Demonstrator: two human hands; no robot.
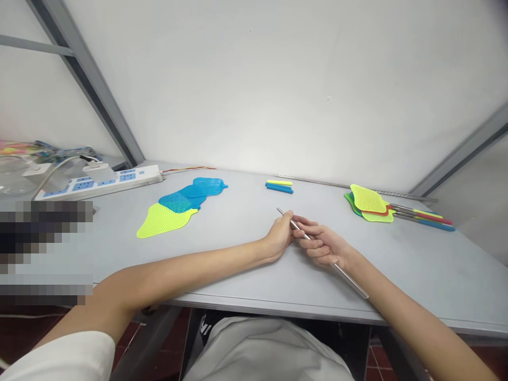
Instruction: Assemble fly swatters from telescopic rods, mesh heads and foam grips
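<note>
Honestly, we'd call this slim metal rod (351, 281) pretty easy to handle. It slants through both hands above the table (238, 270), its upper tip pointing toward the back edge and its lower end toward the near edge, beside the right forearm. Our left hand (279, 235) pinches it with thumb and fingers just short of the upper tip, while our right hand (321, 244) has its fingers curled around the middle. We'd guess it's light and stiff, not fragile, but that polished surface could turn slippery or roll between the fingers. So we'd hold it firmly around the middle and steady it near the tip, as here. By comparison, the yellow swatter head (162, 222) and blue swatter heads (208, 186), toward the table's left end, look thin and bendy, and the handle sleeves (280, 189) near the back edge look softer.
</note>
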